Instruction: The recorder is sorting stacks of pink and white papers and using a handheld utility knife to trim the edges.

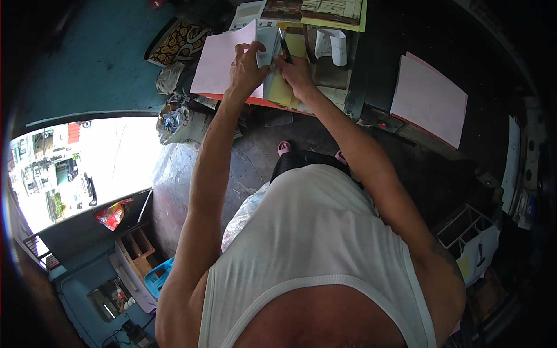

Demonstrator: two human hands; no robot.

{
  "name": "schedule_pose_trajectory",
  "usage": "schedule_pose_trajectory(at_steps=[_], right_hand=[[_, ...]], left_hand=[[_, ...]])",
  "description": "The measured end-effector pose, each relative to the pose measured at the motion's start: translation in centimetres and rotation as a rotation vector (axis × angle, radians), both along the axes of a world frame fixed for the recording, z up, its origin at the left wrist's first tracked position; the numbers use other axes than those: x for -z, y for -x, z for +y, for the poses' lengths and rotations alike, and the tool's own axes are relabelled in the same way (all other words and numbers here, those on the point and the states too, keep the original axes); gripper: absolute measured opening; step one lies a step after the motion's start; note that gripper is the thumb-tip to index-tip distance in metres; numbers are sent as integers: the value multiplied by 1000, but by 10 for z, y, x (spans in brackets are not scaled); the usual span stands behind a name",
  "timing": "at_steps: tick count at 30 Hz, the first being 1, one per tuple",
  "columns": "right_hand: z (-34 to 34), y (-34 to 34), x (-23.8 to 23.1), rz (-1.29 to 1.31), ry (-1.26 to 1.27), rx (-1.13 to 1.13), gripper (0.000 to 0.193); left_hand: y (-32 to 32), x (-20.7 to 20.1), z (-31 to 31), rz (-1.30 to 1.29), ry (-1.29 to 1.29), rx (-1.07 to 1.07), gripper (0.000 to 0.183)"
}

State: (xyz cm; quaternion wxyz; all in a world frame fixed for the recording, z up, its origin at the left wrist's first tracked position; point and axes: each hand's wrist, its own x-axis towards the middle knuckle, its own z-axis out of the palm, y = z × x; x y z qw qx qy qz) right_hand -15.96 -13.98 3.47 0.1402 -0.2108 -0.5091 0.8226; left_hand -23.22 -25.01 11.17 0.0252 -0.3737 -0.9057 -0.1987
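A stack of pink paper (217, 64) lies at the left of the worktable, its right edge slightly raised. My left hand (248, 69) rests on that edge, fingers bent and spread apart, the thumb reaching toward pale bluish-white sheets (268, 43). Just to the right, my right hand (296, 74) is closed round a slim black-handled tool (285, 47). It has a thin light tip pointing away from me; whether it is a knife or a pen I cannot tell. Under this hand is yellow paper (281, 93).
A curled white slip (332, 46) sits right of my hands. Another pink paper stack (429, 98) lies on the dark surface at the right. Crumpled plastic bags (177, 122) hang beside the table's left corner. A blue plastic item (158, 278) stands at lower left.
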Motion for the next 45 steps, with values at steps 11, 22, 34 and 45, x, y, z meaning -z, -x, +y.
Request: schedule_pose_trajectory(at_steps=[11,22,34,45], right_hand=[[1,15,21,74,238,10,14],[-3,11,15,-11,-48,101,23],[-3,-93,6,-194,-778,-74,30],[6,-81,1,-89,-546,-447,30]], left_hand=[[2,3,-5,-17,-42,-20,52],[11,3,-8,-70,-57,-14,52],[11,4,-7,-5,-123,49,69],[22,-2,-31,64,-30,210,65]])
